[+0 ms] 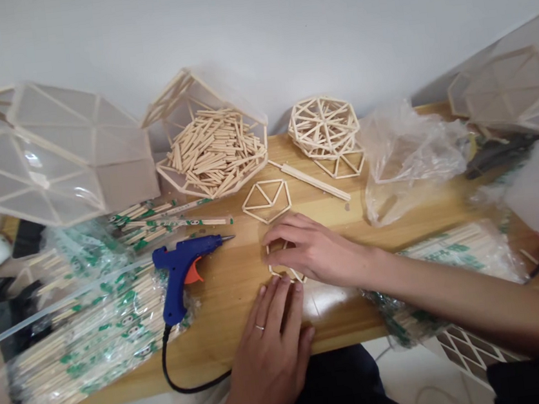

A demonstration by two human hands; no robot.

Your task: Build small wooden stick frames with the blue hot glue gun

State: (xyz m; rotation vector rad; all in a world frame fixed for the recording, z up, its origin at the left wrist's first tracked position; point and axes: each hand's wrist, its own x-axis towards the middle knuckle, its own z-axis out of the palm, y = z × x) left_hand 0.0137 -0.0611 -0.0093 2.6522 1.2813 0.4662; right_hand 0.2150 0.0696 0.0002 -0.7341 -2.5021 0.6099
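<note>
A small flat frame of wooden sticks (281, 269) lies on the wooden table, largely covered by my hands. My right hand (321, 248) curls over it from the right, its fingertips gripping near the frame's left side; the thumb is hidden. My left hand (275, 337), with a ring on one finger, lies flat with fingers stretched, the tips touching the frame's near edge. Just beyond sits a second flat stick frame (266, 201) with triangular sections. Left of my hands a blue glue gun (180, 270) with an orange trigger rests on its side, nozzle pointing right.
An open stick-framed shell (161, 172) holds many short sticks (217, 149). A large panelled polyhedron (60, 154) stands left of it. Stacked stick frames (323, 124), long sticks (316, 182) and a crumpled plastic bag (405, 154) lie rightward. Packaged chopsticks (100, 338) cover the left side.
</note>
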